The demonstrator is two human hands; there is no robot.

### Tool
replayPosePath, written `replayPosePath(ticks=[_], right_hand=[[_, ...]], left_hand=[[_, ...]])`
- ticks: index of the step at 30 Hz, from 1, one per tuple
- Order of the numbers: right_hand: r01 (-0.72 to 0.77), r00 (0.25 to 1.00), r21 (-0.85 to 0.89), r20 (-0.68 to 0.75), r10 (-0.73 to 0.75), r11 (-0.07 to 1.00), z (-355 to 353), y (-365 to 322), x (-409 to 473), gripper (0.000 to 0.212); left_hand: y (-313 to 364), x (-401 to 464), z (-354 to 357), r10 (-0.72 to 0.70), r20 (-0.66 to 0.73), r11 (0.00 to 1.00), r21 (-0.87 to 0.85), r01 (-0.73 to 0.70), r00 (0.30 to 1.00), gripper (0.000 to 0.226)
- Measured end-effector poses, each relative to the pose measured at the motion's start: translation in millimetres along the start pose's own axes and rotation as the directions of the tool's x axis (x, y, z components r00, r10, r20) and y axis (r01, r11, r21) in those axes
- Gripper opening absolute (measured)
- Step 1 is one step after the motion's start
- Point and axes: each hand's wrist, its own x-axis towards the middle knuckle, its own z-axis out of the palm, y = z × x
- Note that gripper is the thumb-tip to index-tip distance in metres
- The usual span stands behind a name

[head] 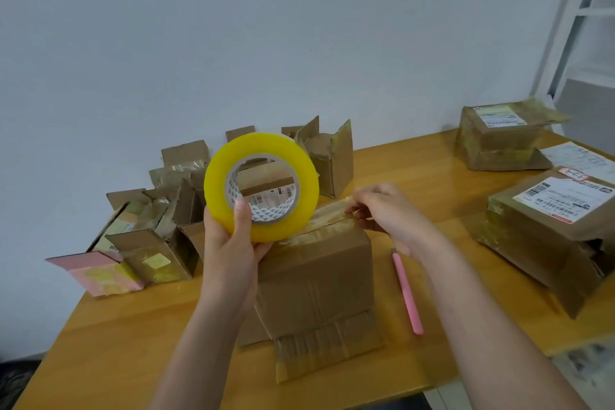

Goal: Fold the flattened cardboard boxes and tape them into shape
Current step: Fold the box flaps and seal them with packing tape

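Tape roll point(261, 187), yellow and wide, is held upright in the left hand point(233, 243), thumb across its front face and fingers curled under the rim, just above the cardboard box point(319, 276) standing mid-desk toward the near edge. Right hand point(386, 210) pinches the pulled-out tape strip point(329, 213) over the box's top right edge, while a pink knife point(406, 293) lies on the desk point(149, 336) just right of the box. Folded boxes point(159, 210) crowd the far left corner; labelled parcels point(549, 220) sit along the right edge.

Yellow tape roll point(261, 186); brown cardbd box point(316, 276); pink cutter point(407, 293); orange-wood table point(133, 343).
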Motion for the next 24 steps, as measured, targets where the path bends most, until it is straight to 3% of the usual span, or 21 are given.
replayPosePath(ticks=[4,8,16,18,22,24], right_hand=[[-0.036,0.997,0.293,-0.054,0.054,0.955,-11,11,-5,0.018],[-0.040,0.998,0.266,-0.041,0.053,0.963,-17,19,-5,0.024],[-0.123,0.992,0.417,0.045,0.115,0.901,-15,38,3,0.024],[-0.124,0.992,0.300,0.071,0.108,0.946,-12,45,4,0.026],[-0.025,0.997,-0.106,0.063,0.032,0.994,-4,59,0,0.043],[0.003,1.000,-0.190,0.025,0.002,0.982,-8,55,1,0.034]], left_hand=[[-2,-4,-1,0.030,0.015,1.000,0.009,-0.030,0.999,0.048],[-4,-6,-4,0.040,0.040,0.999,-0.004,-0.040,0.998,0.051],[-6,-9,-4,0.081,0.058,0.996,0.033,-0.083,0.995,0.056],[-8,-8,-4,0.085,0.066,0.995,0.044,-0.088,0.994,0.057],[-10,-7,-3,0.100,0.067,0.989,0.107,-0.107,0.993,0.059],[-12,-7,-3,0.118,0.090,0.981,0.143,-0.130,0.989,0.057]])
